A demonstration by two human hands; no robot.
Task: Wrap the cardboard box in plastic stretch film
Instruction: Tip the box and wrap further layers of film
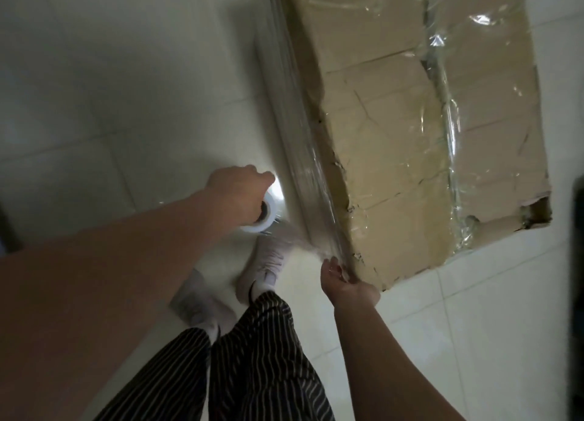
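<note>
A large worn cardboard box (pixel 388 142) lies on the pale tiled floor, its top partly covered with crinkled clear film. My left hand (pixel 237 196) grips a white roll of stretch film (pixel 264 213) just left of the box. A taut sheet of stretch film (pixel 303 155) runs from the roll along the box's left side. My right hand (pixel 343 281) presses on the box's near left corner, fingers curled over the film's edge there.
My feet in white shoes (pixel 268 262) and striped trousers (pixel 252 357) stand on the tiled floor (pixel 126 88) just below the roll. A dark object (pixel 578 262) stands at the right edge of view.
</note>
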